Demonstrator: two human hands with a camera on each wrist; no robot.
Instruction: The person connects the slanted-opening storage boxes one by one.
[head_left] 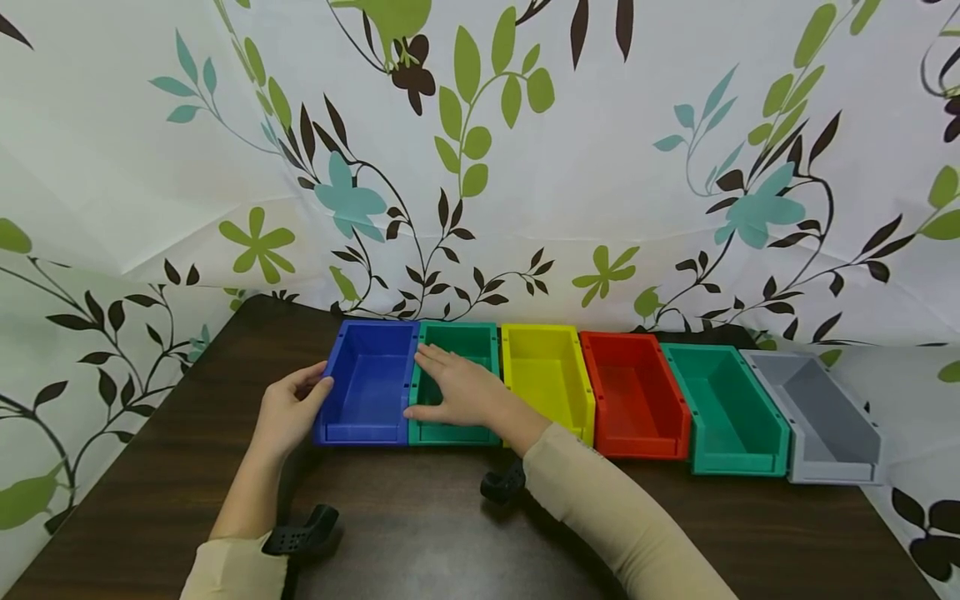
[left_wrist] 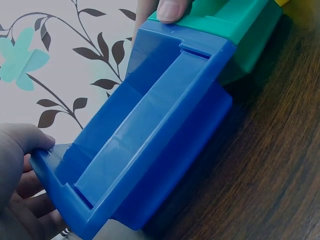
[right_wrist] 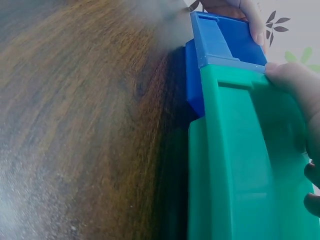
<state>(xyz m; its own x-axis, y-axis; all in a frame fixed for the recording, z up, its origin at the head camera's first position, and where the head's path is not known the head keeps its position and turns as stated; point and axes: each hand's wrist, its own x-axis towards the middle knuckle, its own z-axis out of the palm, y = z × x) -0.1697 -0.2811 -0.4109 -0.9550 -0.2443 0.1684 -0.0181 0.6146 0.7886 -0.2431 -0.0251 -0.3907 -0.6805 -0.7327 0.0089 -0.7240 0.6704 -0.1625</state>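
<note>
White cloth [head_left: 600,158], printed with green, brown and pale-blue leaves and flowers, is hanging behind everything and showing creases. Dark wood-grained table [head_left: 420,542] is spreading below it, its surface catching a dull sheen near the person.

Six plastic bins are standing side by side along the table's far part, low fronts facing the person. From left to right they are running: blue bin [head_left: 367,392], green bin [head_left: 450,434], yellow bin [head_left: 542,375], red bin [head_left: 637,396], second green bin [head_left: 731,408], grey bin [head_left: 825,408]. Blue is forming the left end of the row, its right rim touching the green neighbour's left rim; grey is sitting at the right end, near the table's edge.

Two beige sleeves are coming in from the near side, the right sleeve [head_left: 607,508] reaching in at a slant, the left sleeve [head_left: 234,571] covering the lower forearm.

Left hand [head_left: 287,408] is gripping the blue bin's left wall: thumb lying over the rim, fingers bending along the outer side, as the left wrist view is showing. Right hand [head_left: 459,387] is lying spread over the green bin, palm down, fingers extending forward and thumb standing apart; the thumb tip is resting where the blue and green rims are meeting. It is touching without clasping.

Smallest, a black wrist piece [head_left: 302,533] is jutting beside the left cuff; another black piece [head_left: 504,483] is showing beside the right cuff.
</note>
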